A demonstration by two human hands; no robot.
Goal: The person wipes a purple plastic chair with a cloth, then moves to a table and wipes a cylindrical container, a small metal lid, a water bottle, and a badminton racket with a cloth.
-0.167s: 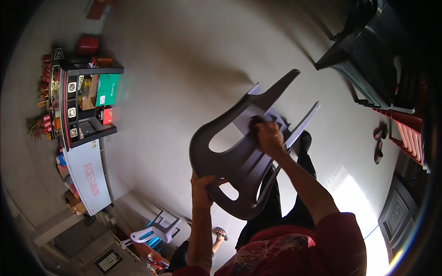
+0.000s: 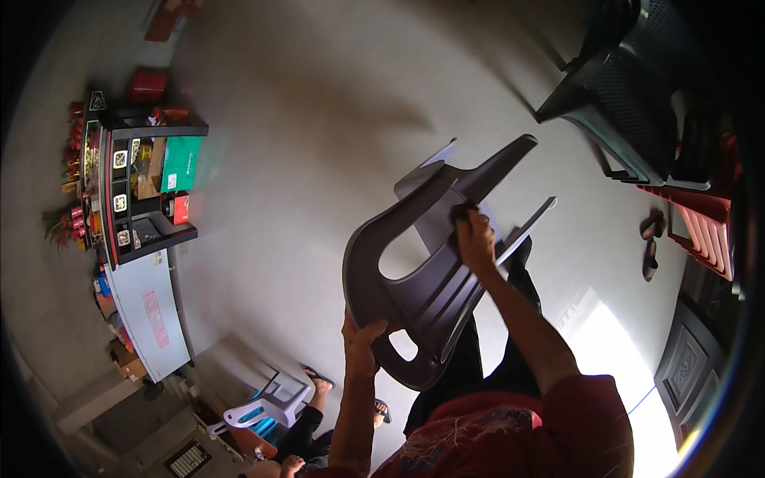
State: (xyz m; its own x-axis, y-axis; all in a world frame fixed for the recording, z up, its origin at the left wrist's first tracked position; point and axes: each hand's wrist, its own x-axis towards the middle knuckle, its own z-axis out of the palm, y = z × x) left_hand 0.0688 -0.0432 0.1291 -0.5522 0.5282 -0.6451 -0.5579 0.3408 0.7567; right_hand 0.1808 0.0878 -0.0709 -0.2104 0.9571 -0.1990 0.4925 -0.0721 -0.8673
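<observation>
A dark grey-purple plastic chair is held tilted in front of the wearer's body, its backrest turned toward the lower left and its legs directed toward the upper right; whether the floor is touched by it cannot be told. The edge of the backrest is gripped by the left hand, with the thumb laid over the rim beside a cut-out. By the right hand, closed, a dark wad is held against the chair's slatted inner side; the material of the wad cannot be made out. At the upper right, dark chairs are seen near a red chair, with a pair of slippers beside them. At the left, a green box is held in a black cabinet. At the lower left, a pale lilac chair is placed near a second person's sandalled foot.
</observation>
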